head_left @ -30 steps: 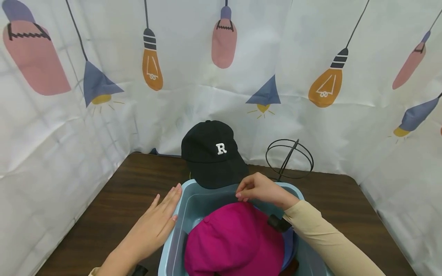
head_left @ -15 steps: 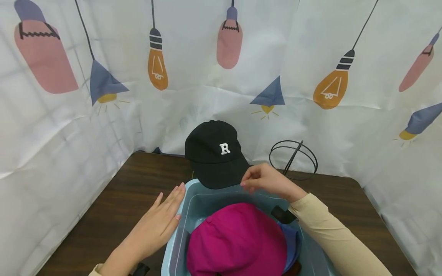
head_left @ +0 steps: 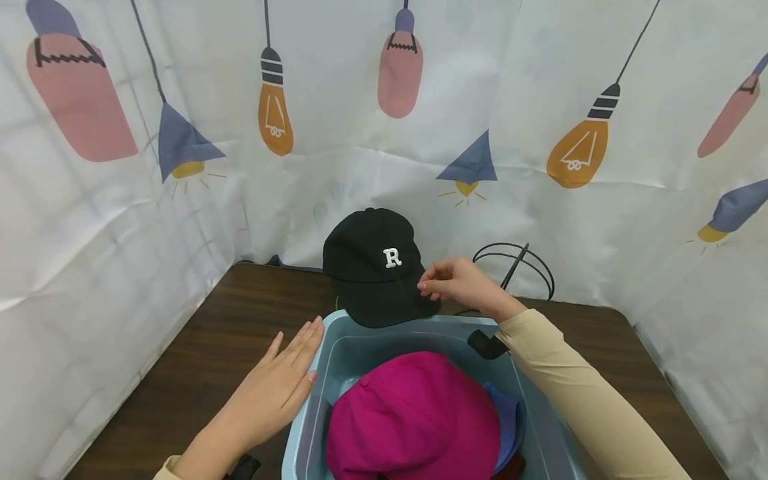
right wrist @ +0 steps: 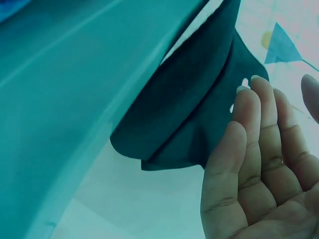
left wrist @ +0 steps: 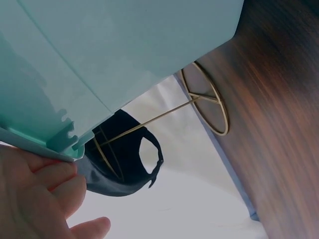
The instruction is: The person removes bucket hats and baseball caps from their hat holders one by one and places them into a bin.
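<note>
A black cap (head_left: 369, 250) with a white letter R sits behind the light blue bin (head_left: 372, 341). In the left wrist view the cap (left wrist: 127, 144) sits on a thin wire stand (left wrist: 154, 118). My right hand (head_left: 463, 287) is at the right edge of its brim, holding nothing; the right wrist view shows its fingers loosely bent beside the cap (right wrist: 199, 94). My left hand (head_left: 271, 387) rests against the bin's left rim, fingers extended. A magenta cap (head_left: 408, 420) lies in the bin, a blue cloth piece (head_left: 510, 413) beside it.
Behind the bin's right corner stands a second black wire stand (head_left: 521, 257), partly hidden by the right hand. A dark brown item (head_left: 511, 468) shows under the blue piece. The brown wooden table (head_left: 198, 333) ends at a white curtain (head_left: 336, 180) printed with lamps.
My right hand has risen from over the bin to the black cap's brim, farther from me. The left hand keeps its place on the rim. The view has shifted slightly.
</note>
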A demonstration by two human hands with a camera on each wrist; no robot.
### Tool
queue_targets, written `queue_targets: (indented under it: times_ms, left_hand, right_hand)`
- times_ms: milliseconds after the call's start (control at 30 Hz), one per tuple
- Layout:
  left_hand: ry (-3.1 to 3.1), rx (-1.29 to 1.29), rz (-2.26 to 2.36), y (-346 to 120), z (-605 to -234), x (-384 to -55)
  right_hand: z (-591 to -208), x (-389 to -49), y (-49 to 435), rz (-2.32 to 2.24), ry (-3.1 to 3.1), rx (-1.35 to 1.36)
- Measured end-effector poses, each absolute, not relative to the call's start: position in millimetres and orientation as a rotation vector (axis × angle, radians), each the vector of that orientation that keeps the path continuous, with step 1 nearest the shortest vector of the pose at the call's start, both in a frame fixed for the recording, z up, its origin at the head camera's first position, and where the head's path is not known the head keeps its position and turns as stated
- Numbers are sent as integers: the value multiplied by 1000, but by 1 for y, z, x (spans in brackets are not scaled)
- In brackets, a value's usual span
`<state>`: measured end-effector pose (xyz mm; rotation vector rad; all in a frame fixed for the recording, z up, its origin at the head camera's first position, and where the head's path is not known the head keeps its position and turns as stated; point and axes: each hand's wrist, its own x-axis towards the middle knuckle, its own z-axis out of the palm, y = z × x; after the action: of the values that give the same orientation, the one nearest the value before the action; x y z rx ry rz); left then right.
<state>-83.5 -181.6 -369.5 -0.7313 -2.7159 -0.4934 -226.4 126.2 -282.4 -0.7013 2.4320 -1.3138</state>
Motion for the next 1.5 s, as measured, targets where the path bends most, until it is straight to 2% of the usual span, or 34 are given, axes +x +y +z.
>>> queue_targets:
  times_ms: [1500]
  left_hand:
    - [-2774, -699, -539, -182, -373, -83]
  right_hand:
    - [-276, -297, 82, -1436, 2714, -470]
